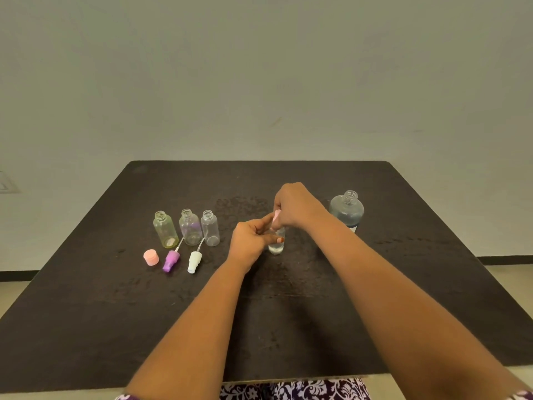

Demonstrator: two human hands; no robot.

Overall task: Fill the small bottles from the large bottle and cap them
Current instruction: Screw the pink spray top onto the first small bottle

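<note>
So that the small bottle (pixel 276 248) stands steady, left hand (pixel 248 241) fingers clamp it while right hand (pixel 297 204) fingers pinch its pink cap (pixel 276 217).

Four small bottles stand on the one bench (pixel 403 197): a yellowish bottle (pixel 165 229), a purple-tinted bottle (pixel 190 227) and a clear bottle (pixel 210 228) in a row at the left, and a fourth bottle (pixel 277 245) at the centre. One large bottle (pixel 347 209) stands at the right. There are four caps: a pink cap (pixel 151 257), a purple spray cap (pixel 170 261), a white spray cap (pixel 194 261) and a pale cap (pixel 277 216). Two hands are present, the left hand (pixel 249 241) and the right hand (pixel 294 204).
</note>
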